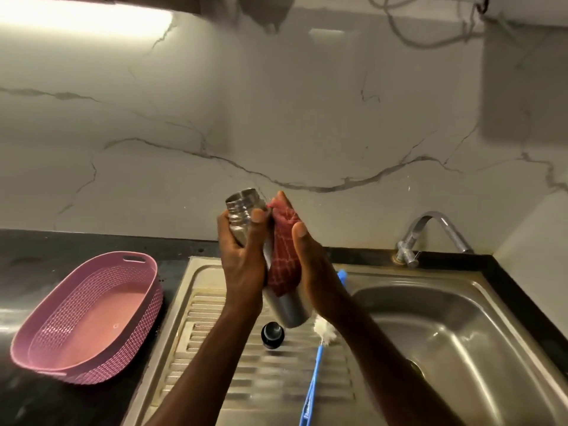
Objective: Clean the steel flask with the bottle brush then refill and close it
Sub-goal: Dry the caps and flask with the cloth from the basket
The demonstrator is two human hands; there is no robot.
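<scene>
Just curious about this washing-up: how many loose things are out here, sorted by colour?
Steel: 1, the flask
Red: 1, the checked cloth
Black: 1, the cap
Blue and white: 1, the bottle brush
Pink: 1, the basket
Total: 5

We count one steel flask (246,210), uncapped, and one black cap (272,335) lying apart from it. We list one bottle brush (319,348), blue-handled with a white head, and one red checked cloth (284,259). We record two hands, a left hand (242,256) and a right hand (310,259). We note one pink basket (89,315), one sink (461,333), one tap (430,235), one dark bench (61,241).
</scene>
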